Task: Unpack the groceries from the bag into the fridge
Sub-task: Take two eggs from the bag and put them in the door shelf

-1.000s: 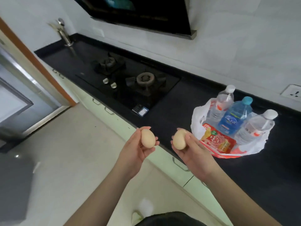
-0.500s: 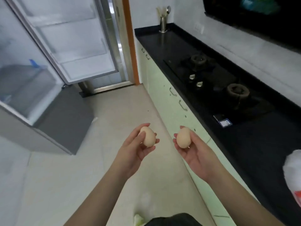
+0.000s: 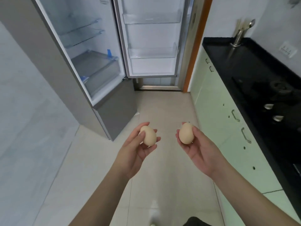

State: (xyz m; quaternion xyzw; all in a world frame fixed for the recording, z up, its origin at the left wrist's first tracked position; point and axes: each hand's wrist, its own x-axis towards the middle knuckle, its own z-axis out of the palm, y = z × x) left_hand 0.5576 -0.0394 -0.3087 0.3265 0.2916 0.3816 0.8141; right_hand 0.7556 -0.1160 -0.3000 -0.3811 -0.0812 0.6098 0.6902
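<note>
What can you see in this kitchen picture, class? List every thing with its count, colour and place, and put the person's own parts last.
eggs: 2, pale tan, left egg and right egg, one held in each hand above the floor
fridge: 1, grey outside and white inside, left, with its door swung open at top centre
door shelves: 2, clear, on the open door
countertop: 1, black, right
gas hob: 1, black, set in the countertop
utensil holder: 1, metal, far end of the countertop
cabinets: pale green, under the countertop
floor: beige tiles, centre
hands: 2, left hand and right hand, each holding an egg
</note>
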